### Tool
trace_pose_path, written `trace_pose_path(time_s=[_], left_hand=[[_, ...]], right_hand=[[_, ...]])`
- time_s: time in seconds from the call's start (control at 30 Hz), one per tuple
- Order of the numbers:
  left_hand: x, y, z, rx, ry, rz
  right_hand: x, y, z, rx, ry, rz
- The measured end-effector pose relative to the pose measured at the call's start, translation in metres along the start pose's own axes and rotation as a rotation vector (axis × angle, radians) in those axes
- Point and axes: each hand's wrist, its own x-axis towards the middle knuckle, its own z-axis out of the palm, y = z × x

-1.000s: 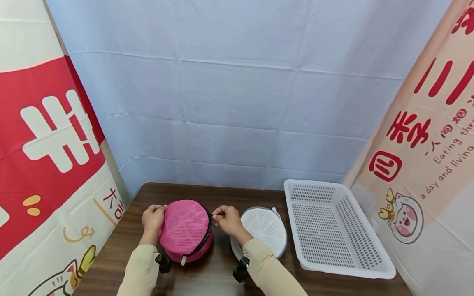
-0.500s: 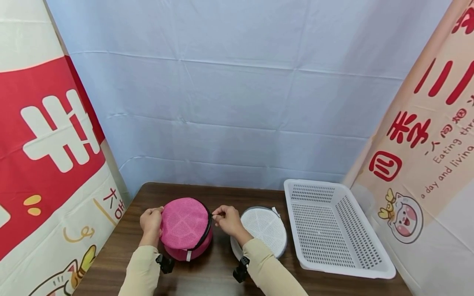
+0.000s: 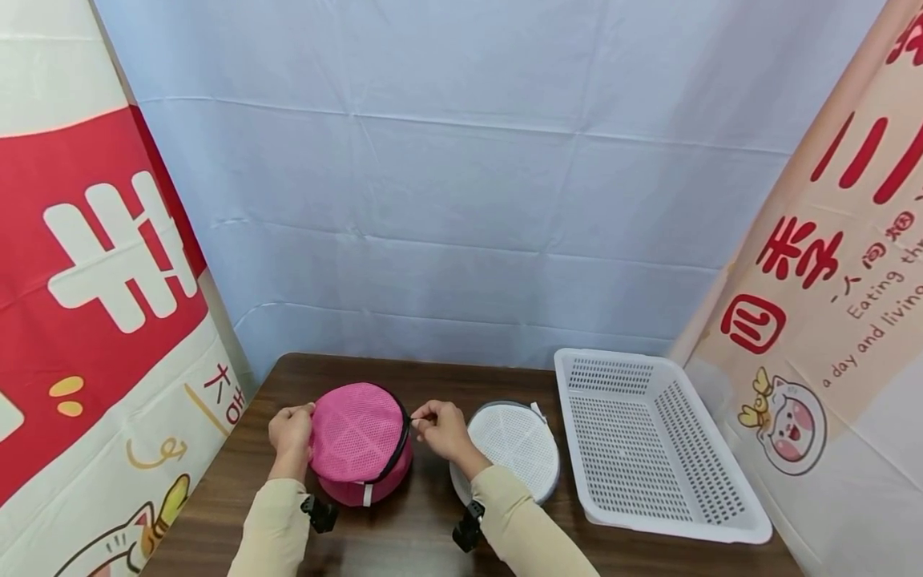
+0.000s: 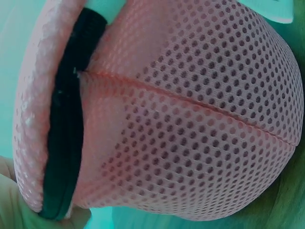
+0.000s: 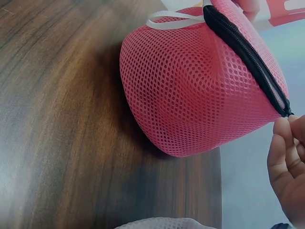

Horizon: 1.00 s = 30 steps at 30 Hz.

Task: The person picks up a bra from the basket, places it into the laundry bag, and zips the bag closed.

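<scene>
A round pink mesh laundry bag [image 3: 355,433] with a black zipper [image 5: 248,55] around its top stands on the left of the table. At its left rim, my left hand [image 3: 290,433] grips the edge; the left wrist view shows fingers [image 4: 16,207] curled round the rim. My right hand [image 3: 445,431] pinches the zipper pull [image 5: 288,112] on the bag's right side, thumb against fingertips. A white ribbon loop [image 5: 174,20] sticks out beside the zipper at the front. In the right wrist view the zipper teeth run together up to the pull.
A white mesh bag [image 3: 513,449] with a grey edge lies right of the pink one, partly under my right forearm. Beyond it is a white perforated plastic basket [image 3: 570,433] on the brown wooden table [image 3: 433,377]. Printed cloths hang at both sides, with a blue cloth behind.
The pink bag has turned and shifted slightly, its front ribbon moving right, and my left hand has moved a little left with the rim. My right hand stays at the zipper pull.
</scene>
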Motion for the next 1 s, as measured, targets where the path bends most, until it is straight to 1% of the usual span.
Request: trace_pose_path(time_s=[0.17, 0.3, 0.4, 0.5, 0.53, 0.63, 0.7, 0.83, 1.0], left_hand=[[0.002, 0.000, -0.004, 0.127, 0.018, 0.060], [0.003, -0.001, -0.009, 0.192, 0.012, 0.085], [0.001, 0.000, -0.013, 0.323, -0.006, 0.127], [-0.003, 0.004, -0.017, 0.468, -0.017, 0.187], [-0.005, 0.006, -0.018, 0.503, -0.024, 0.202], [-0.006, 0.009, -0.018, 0.540, -0.028, 0.229], [-0.005, 0.010, -0.018, 0.552, -0.026, 0.235], [-0.002, 0.010, -0.017, 0.552, -0.014, 0.255], [0.001, 0.013, -0.016, 0.579, -0.066, 0.319]], right_hand=[[-0.001, 0.000, 0.001, 0.000, -0.002, 0.004], [-0.001, 0.000, 0.001, 0.000, -0.007, 0.018], [-0.002, -0.001, 0.002, 0.001, -0.009, 0.013], [-0.003, -0.003, 0.002, 0.009, -0.010, 0.006], [-0.003, -0.004, 0.002, 0.009, -0.011, 0.007], [-0.003, -0.004, 0.002, 0.017, -0.010, 0.013], [-0.003, -0.004, 0.002, 0.019, -0.012, 0.021], [-0.002, -0.004, 0.002, 0.021, -0.021, 0.021], [-0.002, -0.002, 0.000, 0.010, -0.021, 0.014]])
